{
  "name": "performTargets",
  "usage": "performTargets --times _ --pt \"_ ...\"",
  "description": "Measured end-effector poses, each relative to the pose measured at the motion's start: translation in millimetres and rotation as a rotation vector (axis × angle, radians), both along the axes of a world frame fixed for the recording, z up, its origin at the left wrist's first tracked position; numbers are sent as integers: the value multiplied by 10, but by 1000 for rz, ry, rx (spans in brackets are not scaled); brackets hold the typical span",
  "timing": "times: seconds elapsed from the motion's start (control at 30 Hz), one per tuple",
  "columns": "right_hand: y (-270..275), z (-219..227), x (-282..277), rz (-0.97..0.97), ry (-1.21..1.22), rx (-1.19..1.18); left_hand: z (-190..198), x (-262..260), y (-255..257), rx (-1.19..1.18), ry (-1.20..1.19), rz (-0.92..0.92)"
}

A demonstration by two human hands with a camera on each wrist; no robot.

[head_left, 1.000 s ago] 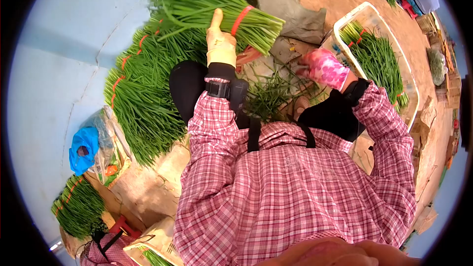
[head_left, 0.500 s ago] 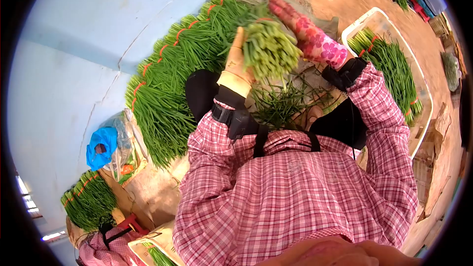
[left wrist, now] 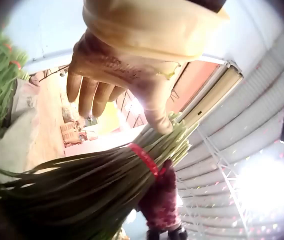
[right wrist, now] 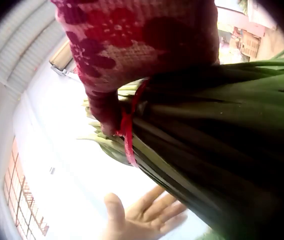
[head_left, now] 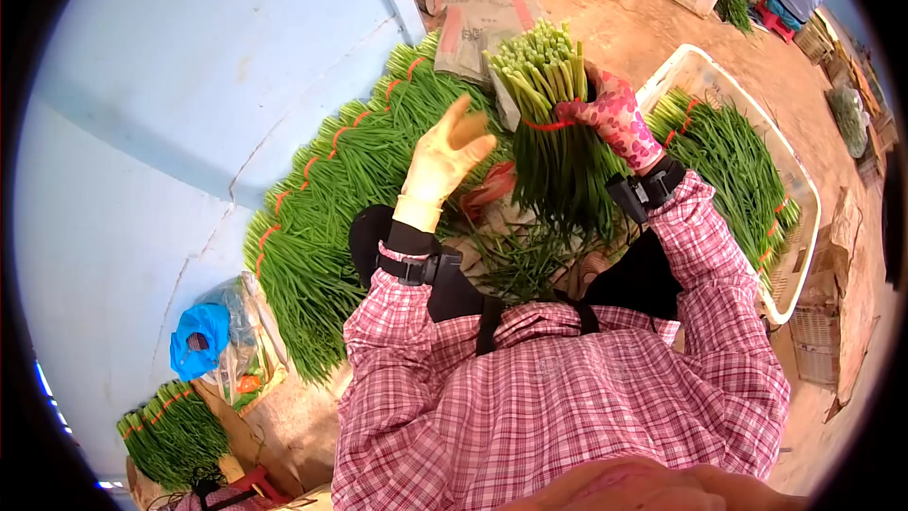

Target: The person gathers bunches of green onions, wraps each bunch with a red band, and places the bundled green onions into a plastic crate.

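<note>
My right hand (head_left: 615, 118), in a floral glove, grips a banded bundle of smooth green stalks (head_left: 558, 132) upright at upper centre; my left hand (head_left: 445, 156), tan-gloved, fingers spread, hovers beside it.

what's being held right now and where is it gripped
The right hand grips the bundle of green stalks at its red band, near the cut ends. The left hand is open and holds nothing.

bundle (head_left: 558, 132): now upright, cut ends up, no longer lying on the stack | right hand (head_left: 613, 114): now grips it at the red band | left hand (head_left: 445, 156): released, open beside it
</note>
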State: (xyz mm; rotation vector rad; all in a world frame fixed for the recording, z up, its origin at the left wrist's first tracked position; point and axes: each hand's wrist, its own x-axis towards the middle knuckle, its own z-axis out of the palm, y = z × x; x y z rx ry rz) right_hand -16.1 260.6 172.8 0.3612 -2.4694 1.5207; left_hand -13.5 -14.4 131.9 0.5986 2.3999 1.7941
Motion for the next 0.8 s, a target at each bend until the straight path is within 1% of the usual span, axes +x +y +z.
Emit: performTargets --times 0.03,0.1,0.13,0.17,0.23,0.27,0.37,0.4,0.43,0.47,0.5,0.53,0.57,0.6,0.63,0.67,0.7,0.73,0.77,0.8 --pt "5 -52 -11 11 -34 -43 27 -3 77 -105 245 48" --pt "-53 -94 20 39 -107 -133 136 29 313 -144 261 -7" --pt "-84 -48 51 103 -191 -217 113 38 453 -42 207 -6" --pt "-102 -73 32 128 -208 -208 -43 -19 677 550 -30 -210" --pt "-130 -156 -1 180 -251 -186 -140 -53 743 728 -158 -203" --pt "-142 -132 25 262 -271 -293 -58 6 724 765 -232 -154" --pt "98 -71 -252 41 447 116 -323 -65 745 575 -134 -93" --pt "44 114 -183 96 524 234 -374 -79 776 553 -129 -65" --pt "-41 319 -124 148 598 349 -424 -57 791 564 -142 -75" --pt "-161 445 -65 201 671 463 -361 3 803 572 -155 -86" --pt "-284 366 -27 248 659 664 -318 46 805 581 -165 -95" --pt "-353 205 24 299 614 823 -333 64 822 638 -245 -69" --pt "-398 100 59 352 566 983 -377 68 811 629 -284 -129" --pt "-348 90 24 397 679 961 -442 66 782 617 -324 -189" --pt "-252 132 -22 367 533 675 -485 60 762 607 -359 -251" --pt "-158 285 -23 328 378 387 -453 115 749 705 -369 -277" --pt "-59 417 -11 274 215 97 -483 137 734 677 -347 -294" --pt "36 515 -88 198 351 309 -518 143 715 649 -324 -312" --pt "96 544 -147 222 185 390 -529 138 707 618 -295 -333" --pt "129 486 -201 289 43 386 -527 146 707 610 -303 -349"
